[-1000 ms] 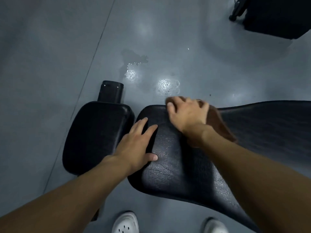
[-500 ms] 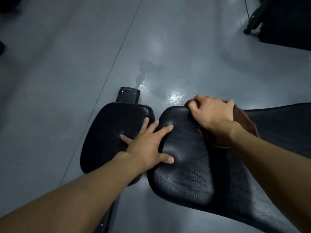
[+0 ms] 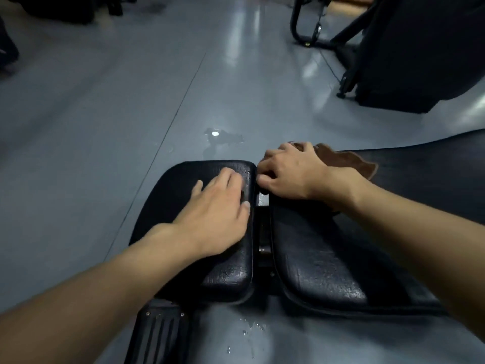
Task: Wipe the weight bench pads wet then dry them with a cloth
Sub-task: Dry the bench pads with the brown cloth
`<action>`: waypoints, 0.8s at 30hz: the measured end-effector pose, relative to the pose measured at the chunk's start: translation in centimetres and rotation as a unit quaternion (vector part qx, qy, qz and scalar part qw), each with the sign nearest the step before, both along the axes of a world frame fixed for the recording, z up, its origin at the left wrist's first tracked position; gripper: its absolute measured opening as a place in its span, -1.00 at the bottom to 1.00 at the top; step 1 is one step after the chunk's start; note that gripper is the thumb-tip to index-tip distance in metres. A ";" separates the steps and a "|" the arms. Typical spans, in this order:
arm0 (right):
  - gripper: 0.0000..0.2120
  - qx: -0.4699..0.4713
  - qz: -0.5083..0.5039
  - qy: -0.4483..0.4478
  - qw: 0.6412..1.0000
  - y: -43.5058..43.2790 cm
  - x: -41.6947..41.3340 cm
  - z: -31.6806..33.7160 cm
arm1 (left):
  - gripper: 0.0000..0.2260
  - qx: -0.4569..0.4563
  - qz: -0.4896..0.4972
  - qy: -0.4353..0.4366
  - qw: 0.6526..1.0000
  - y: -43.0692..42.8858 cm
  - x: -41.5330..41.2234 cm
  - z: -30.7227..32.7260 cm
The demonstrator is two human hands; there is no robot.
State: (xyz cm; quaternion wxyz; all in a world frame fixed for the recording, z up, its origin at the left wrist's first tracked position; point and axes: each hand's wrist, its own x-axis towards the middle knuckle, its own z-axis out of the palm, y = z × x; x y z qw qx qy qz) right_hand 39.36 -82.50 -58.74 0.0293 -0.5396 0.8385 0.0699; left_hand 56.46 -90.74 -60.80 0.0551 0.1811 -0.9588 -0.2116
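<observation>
**Cloth Position at the Pad Gap**

The right hand (image 3: 291, 174) holds the brown cloth (image 3: 349, 164) against the end of the long back pad (image 3: 328, 258), with its fingers curled over the cloth at the gap between the pads. The cloth lies under the palm and trails out beside the wrist. The left hand (image 3: 217, 214) rests flat on the seat pad (image 3: 225, 279), fingers straight. Both pads show a wet sheen.

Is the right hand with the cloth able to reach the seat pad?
Likely yes. The right hand holds the cloth on the back pad, right beside the seat pad. Only the left hand, flat on that pad, covers part of it.
</observation>
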 end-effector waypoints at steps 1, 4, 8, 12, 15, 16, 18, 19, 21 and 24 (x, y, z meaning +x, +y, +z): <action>-0.69 -0.018 0.017 0.007 1.000 0.7 0.6 -0.1 | -0.80 0.006 -0.011 0.006 1.000 -0.3 0.3 -0.3; -0.56 -0.033 0.013 0.018 0.999 1.3 1.4 0.0 | -0.83 0.025 -0.045 0.022 0.998 -1.2 1.0 -1.0; -0.52 -0.052 -0.037 0.005 0.998 0.4 2.6 0.1 | -0.67 0.036 -0.074 0.005 0.997 -1.4 2.0 -1.1; -0.69 -0.035 0.007 0.018 0.999 3.2 6.1 0.0 | -0.61 0.008 -0.081 -0.029 0.996 -1.0 2.6 -0.9; -0.62 -0.019 0.053 0.029 0.998 5.6 8.3 -0.5 | -0.64 0.021 -0.067 -0.037 0.997 -0.5 2.6 -0.5; -0.64 -0.029 0.057 0.029 0.998 5.9 8.4 -0.6 | -0.62 0.016 -0.070 -0.041 0.997 -0.3 2.6 -0.6; -0.71 -0.053 0.042 0.036 0.997 5.7 8.3 -0.7 | -0.56 0.001 -0.078 -0.043 0.996 0.0 3.0 -0.9; -0.72 -0.057 0.033 0.034 0.997 5.4 8.2 -0.7 | -0.55 -0.004 -0.078 -0.043 0.996 0.0 3.3 -1.1; -0.75 -0.053 0.020 0.026 0.998 5.3 8.5 -0.6 | -0.54 -0.006 -0.086 -0.041 0.995 0.1 3.8 -1.3; -0.78 -0.048 0.021 0.014 0.999 6.1 9.5 -0.5 | -0.54 -0.013 -0.097 -0.032 0.995 0.0 4.4 -1.4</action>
